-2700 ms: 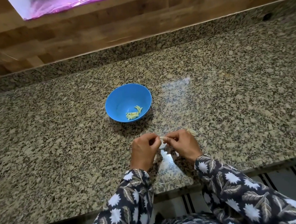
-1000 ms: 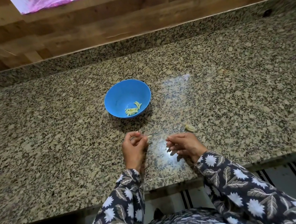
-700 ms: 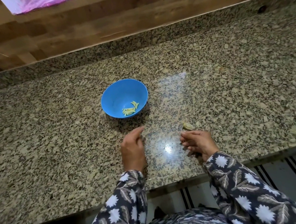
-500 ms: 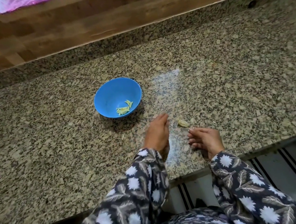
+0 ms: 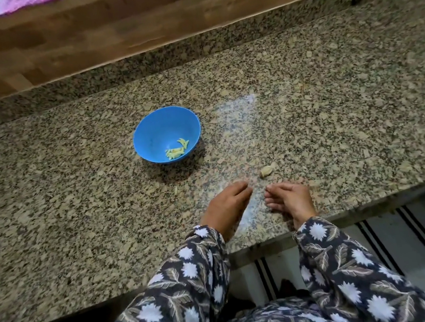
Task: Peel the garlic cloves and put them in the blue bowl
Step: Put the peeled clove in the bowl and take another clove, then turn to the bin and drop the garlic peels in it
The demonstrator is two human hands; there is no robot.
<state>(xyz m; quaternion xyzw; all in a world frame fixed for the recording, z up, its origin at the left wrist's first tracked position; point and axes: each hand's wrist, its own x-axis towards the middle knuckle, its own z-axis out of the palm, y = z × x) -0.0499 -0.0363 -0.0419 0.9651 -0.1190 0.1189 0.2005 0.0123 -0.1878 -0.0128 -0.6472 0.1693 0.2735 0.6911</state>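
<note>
garlic clove (image 5: 266, 171), skin apparently still on, loose on the granite counter (image 5: 74, 210) right of centre, just above your fingertips and well apart from the blue bowl (image 5: 156, 130) at centre-left, which holds a few peeled cloves (image 5: 176, 150). your left hand (image 5: 227, 206), flat with fingers straight, and right hand (image 5: 290, 200), loosely curled on nothing visible, were pinched together on a clove moments ago and now rest apart. judgement: that clove is done and this one awaits pickup; the pale sliver (image 5: 175, 191) below the bowl is unidentified.
</note>
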